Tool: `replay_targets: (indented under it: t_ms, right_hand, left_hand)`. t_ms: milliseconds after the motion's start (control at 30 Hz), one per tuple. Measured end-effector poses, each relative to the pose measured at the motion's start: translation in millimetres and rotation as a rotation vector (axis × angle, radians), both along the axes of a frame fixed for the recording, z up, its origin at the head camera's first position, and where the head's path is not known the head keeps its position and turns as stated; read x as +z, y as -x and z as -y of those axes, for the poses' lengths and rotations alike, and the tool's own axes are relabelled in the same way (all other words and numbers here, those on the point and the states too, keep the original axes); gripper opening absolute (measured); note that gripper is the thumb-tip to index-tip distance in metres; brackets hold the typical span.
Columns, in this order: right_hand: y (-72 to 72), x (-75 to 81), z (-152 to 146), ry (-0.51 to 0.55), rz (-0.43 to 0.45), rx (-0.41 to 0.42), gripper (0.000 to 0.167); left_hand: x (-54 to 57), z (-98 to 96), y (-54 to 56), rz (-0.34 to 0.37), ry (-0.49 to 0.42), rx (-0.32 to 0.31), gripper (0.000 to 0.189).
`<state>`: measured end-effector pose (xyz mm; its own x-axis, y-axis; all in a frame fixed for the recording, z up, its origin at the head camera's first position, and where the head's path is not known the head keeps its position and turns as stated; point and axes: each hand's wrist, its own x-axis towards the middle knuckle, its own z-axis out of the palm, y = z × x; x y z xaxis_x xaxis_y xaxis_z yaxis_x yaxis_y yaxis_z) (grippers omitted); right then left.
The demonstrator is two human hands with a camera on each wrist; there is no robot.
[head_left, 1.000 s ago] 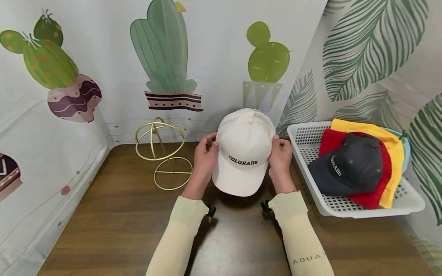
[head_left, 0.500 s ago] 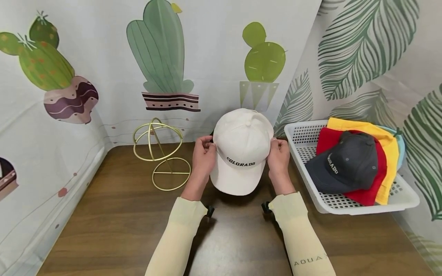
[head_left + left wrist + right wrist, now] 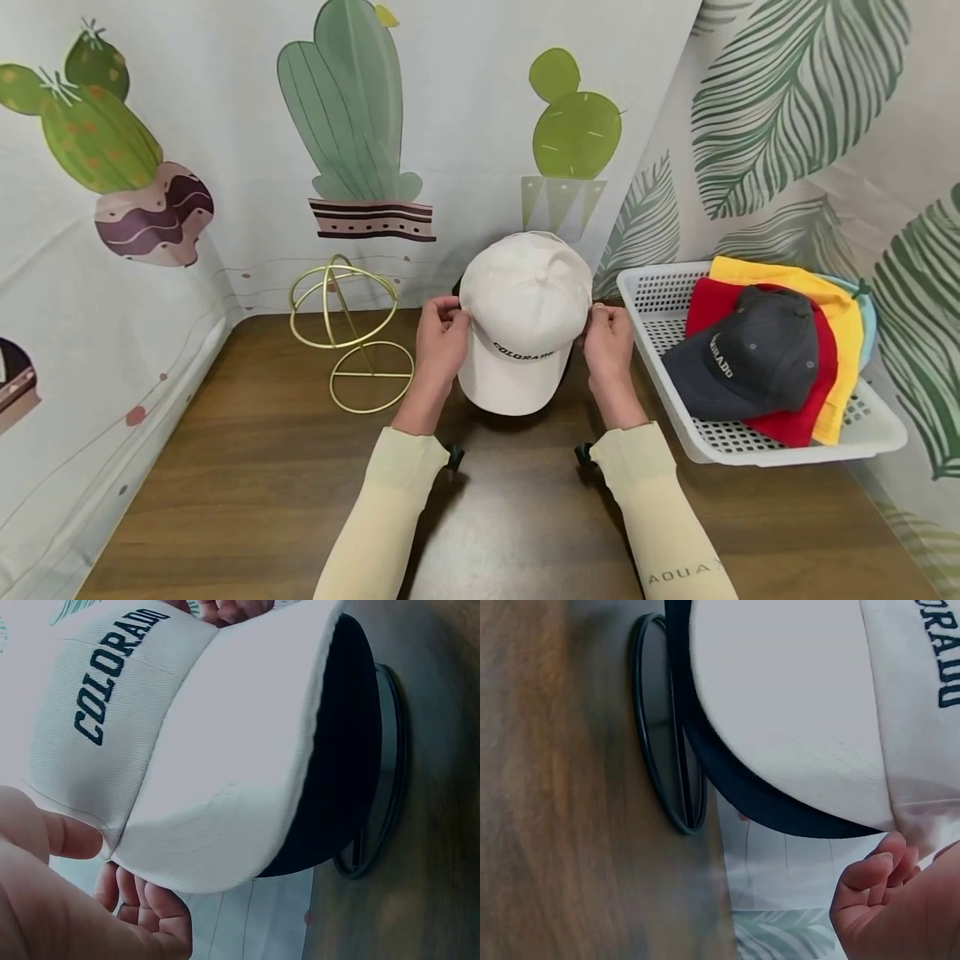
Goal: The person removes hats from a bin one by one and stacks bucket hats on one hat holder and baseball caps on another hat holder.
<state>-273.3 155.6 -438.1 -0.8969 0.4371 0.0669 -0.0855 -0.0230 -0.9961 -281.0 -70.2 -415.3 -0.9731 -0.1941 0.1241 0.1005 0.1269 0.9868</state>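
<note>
White cap (image 3: 525, 308): covers a dark-brimmed cap (image 3: 341, 750) above a wire stand (image 3: 637, 682), brim toward the person.
Left hand (image 3: 441, 340): pinches its edge beside the brim.
Right hand (image 3: 609, 340): pinches the opposite edge, likely keeping it level.

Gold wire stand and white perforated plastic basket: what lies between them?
The head view shows the left hand, the white fabric COLORADO cap, then the right hand.

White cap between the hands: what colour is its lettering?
The lettering is near black, clearest in the left wrist view.
</note>
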Motion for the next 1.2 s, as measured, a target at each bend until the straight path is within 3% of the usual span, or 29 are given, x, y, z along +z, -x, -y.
replay_targets:
  t_ms: [467, 733, 1000, 1200]
  right_hand:
    - [-9.2, 4.2, 0, -0.104, -0.015, 0.024, 0.027]
    - [-14.4, 11.8, 1, -0.089, -0.042, 0.049, 0.024]
    - [-21.5, 20.9, -1, -0.088, -0.064, 0.046, 0.021]
    - [-32.5, 34.4, -3, -0.096, -0.062, 0.058, 0.019]
  left_hand:
    - [0.5, 2.5, -0.2, -0.022, 0.014, 0.019, 0.025]
    - [4.6, 2.9, -1.3, -0.051, 0.013, 0.040, 0.026]
    - [12.5, 2.1, -8.2, -0.108, 0.022, 0.041, 0.025]
    - [20.9, 1.8, -15.8, -0.198, 0.010, 0.051, 0.026]
